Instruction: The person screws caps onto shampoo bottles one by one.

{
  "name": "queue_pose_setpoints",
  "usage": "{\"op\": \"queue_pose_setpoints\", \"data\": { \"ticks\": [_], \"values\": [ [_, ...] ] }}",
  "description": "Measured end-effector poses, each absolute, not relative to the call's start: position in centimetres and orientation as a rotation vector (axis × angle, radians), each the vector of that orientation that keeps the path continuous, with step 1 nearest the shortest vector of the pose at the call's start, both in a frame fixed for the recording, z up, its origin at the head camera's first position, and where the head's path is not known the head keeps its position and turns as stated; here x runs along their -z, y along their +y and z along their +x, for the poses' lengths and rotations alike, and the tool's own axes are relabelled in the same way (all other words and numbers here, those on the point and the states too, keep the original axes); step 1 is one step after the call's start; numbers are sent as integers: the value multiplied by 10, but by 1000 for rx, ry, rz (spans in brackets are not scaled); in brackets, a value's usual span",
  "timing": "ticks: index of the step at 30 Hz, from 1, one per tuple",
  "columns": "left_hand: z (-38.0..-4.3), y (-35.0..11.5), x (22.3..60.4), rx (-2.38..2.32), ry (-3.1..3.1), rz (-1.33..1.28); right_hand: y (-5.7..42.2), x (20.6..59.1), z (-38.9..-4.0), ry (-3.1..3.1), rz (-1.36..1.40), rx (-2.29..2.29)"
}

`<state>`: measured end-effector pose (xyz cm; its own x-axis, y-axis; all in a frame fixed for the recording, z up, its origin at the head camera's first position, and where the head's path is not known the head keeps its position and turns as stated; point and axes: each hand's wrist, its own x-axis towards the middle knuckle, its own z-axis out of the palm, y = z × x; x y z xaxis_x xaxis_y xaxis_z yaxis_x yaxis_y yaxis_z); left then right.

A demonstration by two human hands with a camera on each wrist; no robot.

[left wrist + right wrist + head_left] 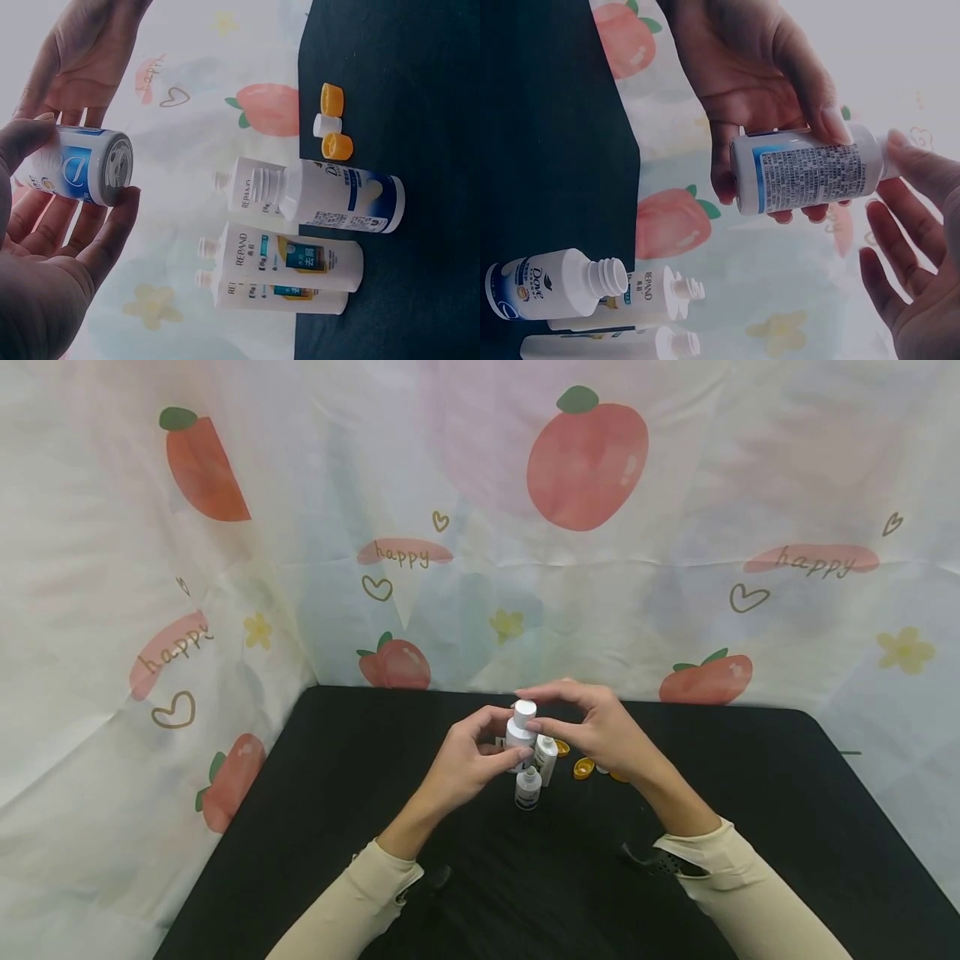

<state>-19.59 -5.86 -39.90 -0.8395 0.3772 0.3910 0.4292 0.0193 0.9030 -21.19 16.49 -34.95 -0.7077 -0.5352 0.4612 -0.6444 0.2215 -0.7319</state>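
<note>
Held up above the table is a small white bottle (520, 737) with a blue-and-white label, its flat base showing in the left wrist view. My left hand (471, 758) grips its body between thumb and fingers. At the top, my right hand (600, 727) pinches the white cap (525, 712) with the thumb, while its other fingers spread loosely. An uncapped white Dove bottle (341, 196) stands upright on the table below the hands. Behind it are several white REPAND bottles (289, 259), also with bare threaded necks.
Orange-yellow caps (337, 146) lie on the black tabletop (360, 760) to the right of the bottles, with a loose white cap (327, 125) among them. A printed fabric curtain (465, 477) hangs along the table's back and left sides.
</note>
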Motion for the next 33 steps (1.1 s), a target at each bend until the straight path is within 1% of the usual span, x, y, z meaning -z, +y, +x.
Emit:
{"op": "queue_pose_setpoints", "data": {
  "ticks": [12, 33],
  "values": [
    [-195, -55, 401, 2004, -2199, -897, 162, 352, -212, -2345, 1156, -1578],
    [-200, -60, 402, 1998, -2216, -864, 172, 351, -210, -2417, 1070, -1480]
  ]
}}
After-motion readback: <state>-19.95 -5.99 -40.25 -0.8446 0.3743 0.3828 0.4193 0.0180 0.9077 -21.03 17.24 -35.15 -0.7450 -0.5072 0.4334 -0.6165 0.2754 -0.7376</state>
